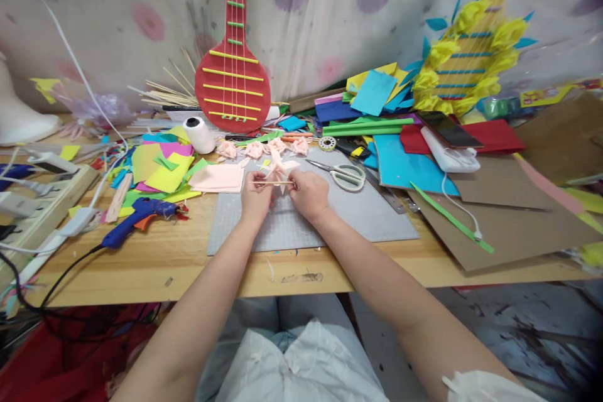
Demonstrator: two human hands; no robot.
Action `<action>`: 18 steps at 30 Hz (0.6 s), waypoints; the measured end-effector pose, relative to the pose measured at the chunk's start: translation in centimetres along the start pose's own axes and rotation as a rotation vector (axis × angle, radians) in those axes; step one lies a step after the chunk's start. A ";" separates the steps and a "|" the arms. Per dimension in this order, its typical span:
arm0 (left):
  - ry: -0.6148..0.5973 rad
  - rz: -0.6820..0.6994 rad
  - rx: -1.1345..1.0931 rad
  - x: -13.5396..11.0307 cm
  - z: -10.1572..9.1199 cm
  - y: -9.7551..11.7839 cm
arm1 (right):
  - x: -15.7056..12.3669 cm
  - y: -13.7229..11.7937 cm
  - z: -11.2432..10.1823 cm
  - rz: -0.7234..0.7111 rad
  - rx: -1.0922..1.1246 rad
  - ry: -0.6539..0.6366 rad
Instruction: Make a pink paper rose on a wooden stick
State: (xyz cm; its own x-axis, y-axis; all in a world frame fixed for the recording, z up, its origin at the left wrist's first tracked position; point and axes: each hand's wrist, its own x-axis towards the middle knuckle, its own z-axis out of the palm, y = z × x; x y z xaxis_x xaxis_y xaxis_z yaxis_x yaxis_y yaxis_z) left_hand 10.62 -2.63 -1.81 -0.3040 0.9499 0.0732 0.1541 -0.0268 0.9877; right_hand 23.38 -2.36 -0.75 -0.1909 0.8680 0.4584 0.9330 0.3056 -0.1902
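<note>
My left hand [257, 200] and my right hand [309, 193] meet over the grey cutting mat [367, 213], each pinching an end of a thin wooden stick [273, 183] held level. A pale pink strip of crepe paper [279, 166] hangs about the middle of the stick, its lower tips showing between my hands. Just behind, several pink paper flowers [255, 149] sit in a row. Left of them lies a stack of pale pink sheets [217, 178]. To the right of my right hand, scissors [346, 177] rest closed on the mat.
A blue glue gun [136, 220] with its cable lies at left, near a power strip [51, 220]. A red paper lute [233, 85] and a yellow flowered one [464, 63] stand at the back. A thread spool [198, 135], coloured paper and brown cardboard [513, 226] surround the mat.
</note>
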 end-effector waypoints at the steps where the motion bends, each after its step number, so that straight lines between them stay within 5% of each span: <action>1: 0.000 -0.067 -0.063 0.1 0.2 0.0 | -0.1 -0.1 0.0 -0.019 -0.001 0.011; 7: -0.048 -0.274 -0.221 0.3 0.4 0.7 | -0.3 -0.2 0.0 -0.059 0.010 0.080; 18: -0.054 -0.203 -0.277 0.3 0.0 0.2 | -0.5 -0.2 0.4 -0.120 0.085 0.057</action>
State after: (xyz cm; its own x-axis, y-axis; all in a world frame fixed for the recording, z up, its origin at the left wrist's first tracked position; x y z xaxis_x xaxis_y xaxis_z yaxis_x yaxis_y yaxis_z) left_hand 10.58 -2.32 -1.56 -0.2508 0.9595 -0.1284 -0.1678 0.0876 0.9819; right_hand 23.14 -2.73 -1.32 -0.2792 0.8003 0.5307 0.8749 0.4398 -0.2029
